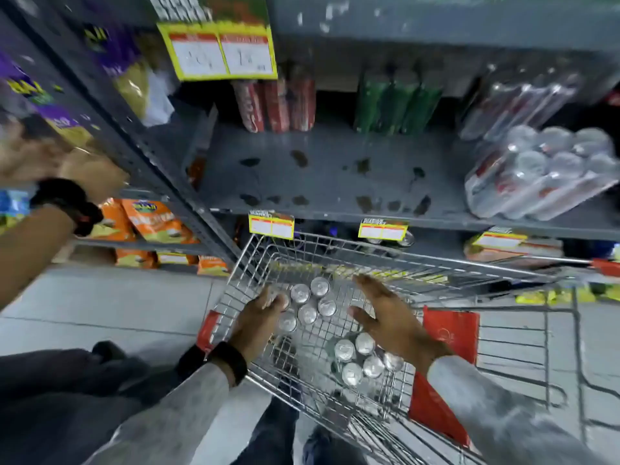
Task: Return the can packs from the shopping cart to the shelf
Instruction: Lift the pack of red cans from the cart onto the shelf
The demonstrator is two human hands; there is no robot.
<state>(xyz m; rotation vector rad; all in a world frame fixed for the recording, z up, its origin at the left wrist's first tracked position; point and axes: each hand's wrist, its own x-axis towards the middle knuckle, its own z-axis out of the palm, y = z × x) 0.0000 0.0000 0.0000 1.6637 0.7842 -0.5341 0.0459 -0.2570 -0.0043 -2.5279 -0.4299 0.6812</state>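
Note:
Two packs of silver-topped cans lie in the wire shopping cart point(255, 253): a far can pack point(310, 305) and a near can pack point(364, 359). My left hand point(258, 317) reaches into the cart and touches the left side of the far pack, fingers spread. My right hand point(389, 313) hovers open above the cart, right of the far pack, holding nothing. The grey shelf point(322, 169) stands beyond the cart; a wrapped can pack point(543, 172) lies at its right end.
Red packs point(278, 102), green packs point(396, 102) and clear-wrapped packs point(516, 102) stand at the shelf's back. Another person's arm with a dark watch point(63, 203) reaches toward snack bags on the left shelving. Yellow price tags hang on shelf edges. Grey floor lies at left.

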